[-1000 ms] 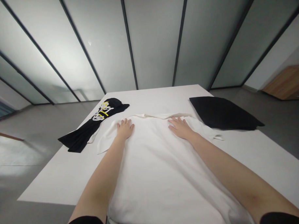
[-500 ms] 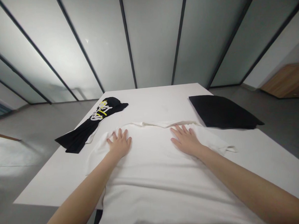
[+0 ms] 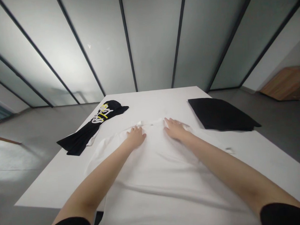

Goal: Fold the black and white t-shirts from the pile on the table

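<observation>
A white T-shirt (image 3: 152, 178) lies spread over the table, its collar end away from me and its lower part hanging toward me past the near edge. My left hand (image 3: 136, 136) rests on the shirt left of the collar, thumb apart from the fingers. On the other side of the collar, my right hand (image 3: 175, 128) presses on the fabric, fingers stretched out and thumb spread. Both hands touch the upper part of the shirt, and neither visibly grips it. Soft wrinkles cross the cloth below them.
On the white table (image 3: 39, 191), a black garment (image 3: 84, 134) with white and yellow print lies at the left edge. A folded black cloth (image 3: 221, 115) sits at the right edge. Frosted glass panels (image 3: 152, 43) stand behind the table.
Both hands have slid forward and inward over the shirt, closer to the collar and to each other. The collar edge looks flatter, and my black sleeves have come into view.
</observation>
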The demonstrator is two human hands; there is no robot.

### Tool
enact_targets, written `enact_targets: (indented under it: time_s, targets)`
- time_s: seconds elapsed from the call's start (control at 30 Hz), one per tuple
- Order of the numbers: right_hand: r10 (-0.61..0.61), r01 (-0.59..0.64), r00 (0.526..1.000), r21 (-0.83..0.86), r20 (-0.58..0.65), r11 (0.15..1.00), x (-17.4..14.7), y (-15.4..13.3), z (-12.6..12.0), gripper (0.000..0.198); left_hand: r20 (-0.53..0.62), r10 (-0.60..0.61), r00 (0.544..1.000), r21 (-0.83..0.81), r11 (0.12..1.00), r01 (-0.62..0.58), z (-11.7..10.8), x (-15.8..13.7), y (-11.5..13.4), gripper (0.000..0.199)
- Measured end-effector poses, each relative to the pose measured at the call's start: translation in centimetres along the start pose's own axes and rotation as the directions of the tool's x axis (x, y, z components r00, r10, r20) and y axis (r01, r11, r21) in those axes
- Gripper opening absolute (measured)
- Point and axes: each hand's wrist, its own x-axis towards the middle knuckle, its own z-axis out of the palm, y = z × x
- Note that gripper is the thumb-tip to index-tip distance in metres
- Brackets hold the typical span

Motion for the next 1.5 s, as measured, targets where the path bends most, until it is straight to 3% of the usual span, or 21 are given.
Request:
enact_targets:
  time_s: [0.13,0.3,0.57,0.73,0.87,0.97,1.03,1.1,1.17,1.27,1.37,1.43,1.5]
  targets:
    - [0.072,-0.074,0.996,-0.038,-0.060,0.997,3.0,0.8,1.8,0.062,-0.059,-0.029,0.998,-0.040,0.999,0.027,1.5,4.2,-0.7,0.070]
    - [0.069,-0.071,0.996,-0.037,-0.061,0.997,4.9,2.0,2.1,0.064,-0.061,0.000,0.998,-0.043,0.999,-0.003,1.8,7.4,-1.6,0.075]
    - [-0.040,0.048,0.989,0.055,-0.140,0.997,4.7,5.1,1.9,0.054,-0.160,0.007,0.987,-0.084,0.996,-0.021,1.9,6.2,-3.2,0.061]
    - [0.104,-0.057,0.959,0.184,-0.262,0.981,5.3,9.7,0.2,0.053,-0.170,-0.019,0.985,-0.098,0.995,0.002,2.2,5.5,-5.2,0.058]
    - [0.353,-0.339,0.929,0.130,-0.113,0.932,5.1,13.8,-1.8,0.048,-0.175,-0.018,0.984,-0.098,0.995,0.001,2.4,5.5,-5.5,0.058]
    - [0.353,-0.356,0.934,0.065,0.056,0.932,4.5,15.6,-2.9,0.031,-0.183,-0.018,0.983,-0.090,0.996,0.002,2.5,5.6,-5.3,0.057]
    - [0.273,-0.282,0.953,0.057,0.131,0.958,4.1,15.9,-3.5,0.024,-0.185,-0.021,0.982,-0.084,0.996,0.006,2.5,5.6,-5.2,0.057]
    - [0.223,-0.233,0.966,0.073,0.128,0.970,3.8,15.6,-3.9,0.021,-0.186,-0.019,0.982,-0.080,0.997,0.004,2.4,5.5,-5.1,0.058]
    - [0.257,-0.257,0.966,0.119,0.021,0.959,3.5,15.2,-4.4,0.023,-0.189,-0.013,0.982,-0.079,0.997,-0.002,2.4,5.4,-5.1,0.057]
    - [0.370,-0.327,0.910,0.224,-0.186,0.918,3.2,14.5,-5.2,0.032,-0.194,-0.013,0.981,-0.080,0.997,-0.003,2.4,5.3,-5.1,0.056]
    - [0.393,-0.309,0.870,0.294,-0.297,0.905,2.9,13.6,-6.3,0.035,-0.195,-0.015,0.981,-0.082,0.997,-0.001,2.4,5.4,-5.1,0.055]
    - [0.351,-0.258,0.882,0.300,-0.315,0.918,2.6,12.4,-7.2,0.034,-0.192,-0.017,0.981,-0.084,0.996,0.000,2.5,5.4,-5.2,0.055]
    - [0.252,-0.174,0.930,0.282,-0.269,0.943,2.2,10.3,-7.8,0.032,-0.187,-0.018,0.982,-0.089,0.996,0.001,2.5,5.5,-5.2,0.056]
